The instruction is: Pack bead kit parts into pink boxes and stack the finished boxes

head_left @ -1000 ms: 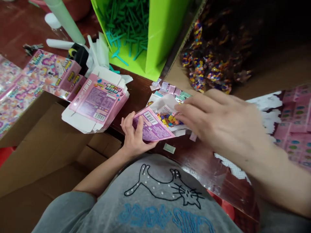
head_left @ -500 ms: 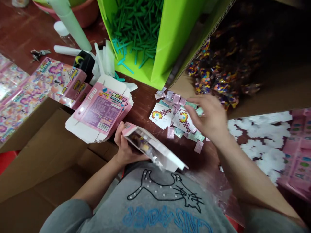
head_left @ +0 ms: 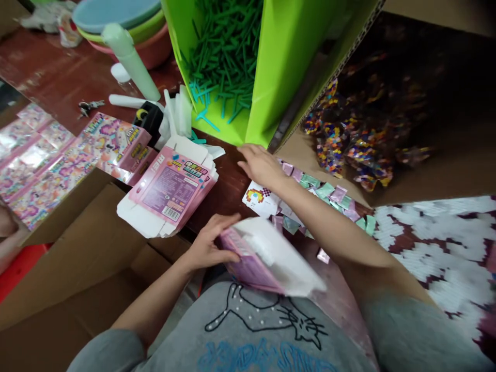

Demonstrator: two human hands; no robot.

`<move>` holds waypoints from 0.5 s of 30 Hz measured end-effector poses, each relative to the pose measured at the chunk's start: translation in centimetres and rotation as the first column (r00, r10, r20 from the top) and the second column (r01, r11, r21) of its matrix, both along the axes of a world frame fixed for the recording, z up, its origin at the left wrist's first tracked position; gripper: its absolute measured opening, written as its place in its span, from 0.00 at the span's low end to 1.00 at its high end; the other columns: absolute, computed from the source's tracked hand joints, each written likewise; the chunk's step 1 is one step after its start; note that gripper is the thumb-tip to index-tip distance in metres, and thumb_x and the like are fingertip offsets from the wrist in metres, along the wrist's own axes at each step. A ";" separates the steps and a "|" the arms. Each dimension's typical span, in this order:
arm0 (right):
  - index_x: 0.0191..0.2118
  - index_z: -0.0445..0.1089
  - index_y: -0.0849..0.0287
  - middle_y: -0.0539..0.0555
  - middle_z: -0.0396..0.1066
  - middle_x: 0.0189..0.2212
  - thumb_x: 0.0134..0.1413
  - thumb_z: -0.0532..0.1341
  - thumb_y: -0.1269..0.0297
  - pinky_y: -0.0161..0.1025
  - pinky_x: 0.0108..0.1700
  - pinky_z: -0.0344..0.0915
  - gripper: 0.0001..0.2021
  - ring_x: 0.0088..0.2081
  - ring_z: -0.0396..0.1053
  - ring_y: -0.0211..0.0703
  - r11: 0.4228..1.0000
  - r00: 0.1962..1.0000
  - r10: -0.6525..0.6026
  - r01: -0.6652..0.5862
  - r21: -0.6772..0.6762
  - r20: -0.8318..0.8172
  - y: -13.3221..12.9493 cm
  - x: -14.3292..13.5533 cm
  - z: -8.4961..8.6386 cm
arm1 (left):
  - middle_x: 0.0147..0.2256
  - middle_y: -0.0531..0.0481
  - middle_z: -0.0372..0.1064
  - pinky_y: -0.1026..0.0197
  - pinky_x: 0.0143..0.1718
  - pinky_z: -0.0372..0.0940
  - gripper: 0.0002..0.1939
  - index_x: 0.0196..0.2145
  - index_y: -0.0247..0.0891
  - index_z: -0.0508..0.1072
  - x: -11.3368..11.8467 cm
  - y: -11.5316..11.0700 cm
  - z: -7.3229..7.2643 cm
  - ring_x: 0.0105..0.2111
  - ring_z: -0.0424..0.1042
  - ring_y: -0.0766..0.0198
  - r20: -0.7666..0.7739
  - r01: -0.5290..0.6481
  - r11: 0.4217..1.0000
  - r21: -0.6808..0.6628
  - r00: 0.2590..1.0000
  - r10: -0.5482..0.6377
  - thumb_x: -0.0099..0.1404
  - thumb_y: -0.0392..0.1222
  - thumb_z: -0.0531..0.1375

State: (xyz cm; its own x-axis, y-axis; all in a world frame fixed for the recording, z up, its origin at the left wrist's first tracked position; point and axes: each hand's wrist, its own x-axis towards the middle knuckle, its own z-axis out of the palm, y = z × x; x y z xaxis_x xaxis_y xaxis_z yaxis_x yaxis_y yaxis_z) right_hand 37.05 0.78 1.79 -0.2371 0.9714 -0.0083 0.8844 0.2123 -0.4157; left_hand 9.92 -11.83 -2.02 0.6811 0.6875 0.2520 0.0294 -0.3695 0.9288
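My left hand (head_left: 211, 244) is closed on a small pink and white carton (head_left: 258, 266), tilted over my lap with its open side showing a white inside. Motion blur hides what lies in it. My right hand (head_left: 260, 164) reaches across the table by the foot of the green bin, fingers stretched out, nothing visible in them. Under its wrist lies a white card (head_left: 260, 199) with a pixel picture of a key-like shape. Around it are scattered small pink and green sachets (head_left: 324, 190). Left of my hands rests a stack of flattened pink cartons (head_left: 166, 188).
A green bin (head_left: 217, 128) holds green T-shaped sticks. At right, a cardboard box (head_left: 306, 144) contains bags of colourful beads (head_left: 360, 150). Printed boxes (head_left: 120, 139), keys (head_left: 91, 107), a green bottle (head_left: 134, 64) and basins (head_left: 127, 28) stand left. Another person's arm (head_left: 11, 243) shows at the left edge.
My right hand has moved left from the sachets and cards toward the green bin's foot. The carton in my left hand has turned, showing its pink printed side. One of two picture cards is no longer visible.
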 end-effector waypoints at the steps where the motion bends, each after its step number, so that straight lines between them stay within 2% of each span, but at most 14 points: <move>1: 0.79 0.64 0.67 0.69 0.62 0.78 0.79 0.56 0.65 0.58 0.81 0.57 0.29 0.77 0.61 0.63 0.998 0.998 0.067 -0.067 -0.015 -0.009 2.0 -1.3 0.1 | 0.52 0.39 0.82 0.45 0.56 0.74 0.39 0.70 0.48 0.76 0.3 0.3 0.6 0.50 0.80 0.48 -0.016 0.027 0.999 0.023 1.000 -0.027 0.69 0.68 0.73; 3: 0.81 0.59 0.67 0.67 0.54 0.82 0.80 0.54 0.66 0.53 0.83 0.52 0.31 0.82 0.54 0.58 0.985 0.987 0.163 -0.163 -0.058 -0.005 6.2 -4.1 0.3 | 0.48 0.40 0.84 0.49 0.53 0.75 0.28 0.61 0.44 0.82 0.8 0.3 1.7 0.46 0.81 0.51 -0.044 0.042 0.999 0.011 0.998 -0.041 0.73 0.63 0.72; 5: 0.83 0.53 0.71 0.69 0.47 0.84 0.80 0.52 0.69 0.51 0.83 0.50 0.32 0.84 0.50 0.55 0.984 0.987 0.159 -0.156 -0.081 0.021 10.1 -6.4 0.7 | 0.47 0.40 0.84 0.51 0.51 0.76 0.27 0.58 0.41 0.82 0.7 -0.3 2.5 0.44 0.83 0.52 -0.082 -0.022 0.997 -0.070 0.996 0.017 0.73 0.64 0.71; 6: 0.82 0.52 0.75 0.72 0.47 0.84 0.79 0.50 0.72 0.51 0.82 0.51 0.32 0.83 0.51 0.55 0.989 0.991 0.130 -0.127 -0.076 0.035 11.8 -7.3 0.8 | 0.47 0.40 0.84 0.52 0.50 0.77 0.28 0.57 0.41 0.82 0.4 -0.8 2.6 0.44 0.83 0.51 -0.118 -0.081 0.989 -0.121 0.991 0.067 0.72 0.64 0.71; 8: 0.78 0.58 0.80 0.77 0.56 0.80 0.77 0.48 0.77 0.51 0.78 0.58 0.29 0.79 0.60 0.55 0.996 0.995 0.083 -0.080 -0.048 0.049 14.0 -8.4 1.0 | 0.46 0.41 0.84 0.51 0.48 0.78 0.28 0.55 0.41 0.83 -0.6 -1.9 2.6 0.43 0.83 0.49 -0.196 -0.232 0.949 -0.215 0.962 0.191 0.70 0.66 0.71; 9: 0.74 0.63 0.79 0.77 0.64 0.76 0.76 0.49 0.78 0.49 0.75 0.62 0.27 0.75 0.65 0.53 0.997 0.996 0.077 -0.075 -0.035 0.050 14.6 -8.7 1.0 | 0.45 0.41 0.84 0.51 0.47 0.78 0.28 0.53 0.41 0.82 -1.2 -2.4 2.5 0.43 0.83 0.48 -0.224 -0.308 0.916 -0.257 0.941 0.253 0.68 0.66 0.71; 11: 0.65 0.73 0.71 0.68 0.76 0.67 0.76 0.51 0.77 0.43 0.68 0.68 0.21 0.67 0.73 0.48 0.997 0.996 0.073 -0.072 -0.012 0.044 14.7 -9.0 0.8 | 0.42 0.43 0.83 0.50 0.45 0.79 0.29 0.52 0.42 0.82 -2.5 -3.1 2.1 0.43 0.83 0.46 -0.255 -0.424 0.841 -0.337 0.901 0.352 0.65 0.67 0.72; 13: 0.61 0.75 0.63 0.61 0.80 0.63 0.78 0.51 0.76 0.39 0.63 0.70 0.18 0.63 0.75 0.44 0.999 0.998 0.051 -0.052 0.009 0.037 14.0 -9.0 0.7 | 0.39 0.45 0.82 0.50 0.44 0.79 0.30 0.51 0.42 0.81 -3.3 -3.3 1.8 0.42 0.82 0.46 -0.278 -0.481 0.775 -0.409 0.875 0.396 0.63 0.67 0.73; 15: 0.62 0.74 0.63 0.62 0.78 0.65 0.79 0.48 0.76 0.40 0.62 0.70 0.20 0.64 0.74 0.47 1.000 0.999 0.009 -0.010 0.013 0.044 12.4 -8.5 1.1 | 0.38 0.46 0.81 0.50 0.44 0.79 0.30 0.50 0.42 0.81 -3.7 -3.0 1.8 0.42 0.81 0.46 -0.304 -0.488 0.741 -0.461 0.872 0.385 0.60 0.66 0.76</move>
